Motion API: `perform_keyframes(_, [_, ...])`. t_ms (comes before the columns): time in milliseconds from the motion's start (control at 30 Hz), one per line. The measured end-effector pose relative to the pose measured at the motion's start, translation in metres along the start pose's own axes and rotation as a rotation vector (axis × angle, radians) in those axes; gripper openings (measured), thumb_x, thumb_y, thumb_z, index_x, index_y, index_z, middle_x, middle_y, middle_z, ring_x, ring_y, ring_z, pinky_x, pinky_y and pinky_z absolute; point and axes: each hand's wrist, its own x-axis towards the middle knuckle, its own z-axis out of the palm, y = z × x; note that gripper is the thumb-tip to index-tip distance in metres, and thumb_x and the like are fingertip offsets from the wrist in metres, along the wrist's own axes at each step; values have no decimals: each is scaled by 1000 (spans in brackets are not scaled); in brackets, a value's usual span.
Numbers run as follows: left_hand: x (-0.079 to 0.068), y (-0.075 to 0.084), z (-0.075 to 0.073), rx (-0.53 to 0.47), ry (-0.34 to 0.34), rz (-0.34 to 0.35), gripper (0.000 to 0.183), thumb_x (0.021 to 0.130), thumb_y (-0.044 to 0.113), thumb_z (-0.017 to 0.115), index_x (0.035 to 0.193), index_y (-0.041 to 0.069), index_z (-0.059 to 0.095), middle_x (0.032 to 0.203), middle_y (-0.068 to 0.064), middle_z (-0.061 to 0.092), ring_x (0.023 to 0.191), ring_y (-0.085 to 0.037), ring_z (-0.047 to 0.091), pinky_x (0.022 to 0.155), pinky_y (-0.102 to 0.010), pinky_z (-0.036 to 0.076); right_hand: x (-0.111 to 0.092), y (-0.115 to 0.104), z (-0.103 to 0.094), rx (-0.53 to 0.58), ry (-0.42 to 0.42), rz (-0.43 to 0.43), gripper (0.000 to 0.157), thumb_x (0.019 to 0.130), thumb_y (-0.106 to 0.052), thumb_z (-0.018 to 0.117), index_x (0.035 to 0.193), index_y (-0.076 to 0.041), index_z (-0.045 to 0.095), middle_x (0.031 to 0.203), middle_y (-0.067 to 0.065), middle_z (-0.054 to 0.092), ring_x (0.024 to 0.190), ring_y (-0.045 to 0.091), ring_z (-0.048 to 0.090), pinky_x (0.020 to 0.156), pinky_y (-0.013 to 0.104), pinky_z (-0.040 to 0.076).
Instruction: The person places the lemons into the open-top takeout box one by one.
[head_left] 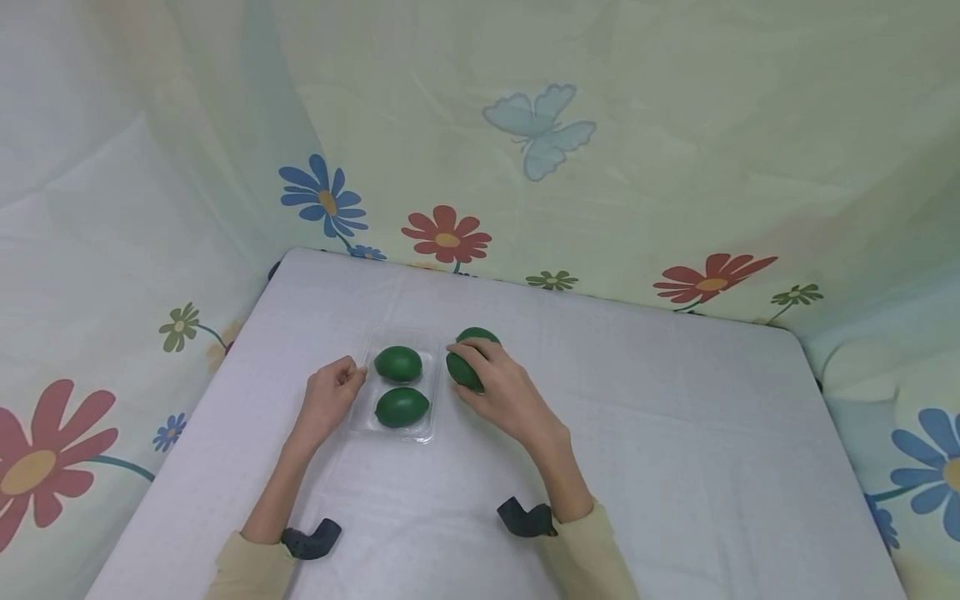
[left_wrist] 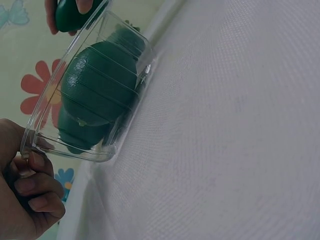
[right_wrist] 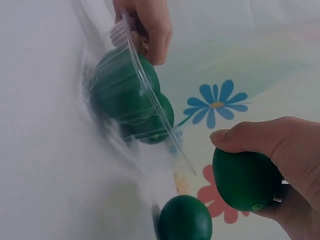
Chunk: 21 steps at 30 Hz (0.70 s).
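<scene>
A clear plastic tray (head_left: 411,438) lies left of the table's middle, with two green limes, a far lime (head_left: 398,364) and a near lime (head_left: 402,407), inside it. My left hand (head_left: 330,396) pinches the tray's left rim between thumb and curled fingers, seen closely in the left wrist view. Just right of the tray, my right hand (head_left: 508,392) grips another lime (right_wrist: 246,179), its thumb and fingers around the sides. One more lime (right_wrist: 185,220) sits on the table beyond that hand, partly hidden by it in the head view.
A white cloth (head_left: 675,433) covers the table. Printed fabric with flowers and a butterfly (head_left: 542,131) hangs behind and along the sides. Dark curved wrist mounts, a left mount (head_left: 312,540) and a right mount (head_left: 525,518), stick out inward from the wrists.
</scene>
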Motion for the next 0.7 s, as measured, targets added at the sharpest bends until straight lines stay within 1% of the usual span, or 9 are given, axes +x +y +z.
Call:
perform_keyframes(167, [0, 0, 0, -1, 0, -2, 29, 96, 17, 56, 70, 9, 45, 57, 3, 40, 55, -15, 39, 49, -23, 32, 10, -5, 5, -6, -20, -43, 54, 82, -22, 78, 131, -18, 57, 129, 6, 57, 116, 22, 59, 90, 36, 55])
perform_keyframes(433, [0, 1, -1, -4, -2, -1, 29, 96, 17, 56, 70, 9, 45, 56, 3, 39, 54, -15, 39, 49, -23, 32, 23, -12, 16, 11, -60, -100, 56, 82, -22, 79, 132, -18, 55, 128, 6, 58, 115, 21, 59, 90, 34, 54])
perform_keyframes(567, [0, 1, -1, -7, -4, 2, 29, 96, 17, 56, 70, 9, 45, 56, 3, 39, 54, -15, 38, 48, -23, 32, 28, -16, 21, -6, -88, -133, 55, 83, -25, 77, 132, -17, 54, 128, 7, 58, 116, 20, 59, 92, 34, 53])
perform_keyframes(700, [0, 1, -2, -3, -7, 9, 30, 97, 17, 56, 70, 9, 46, 56, 2, 40, 53, -14, 38, 48, -23, 32, 33, -20, 27, -24, -125, -143, 55, 85, -28, 76, 134, -17, 53, 129, 6, 57, 117, 20, 58, 94, 32, 52])
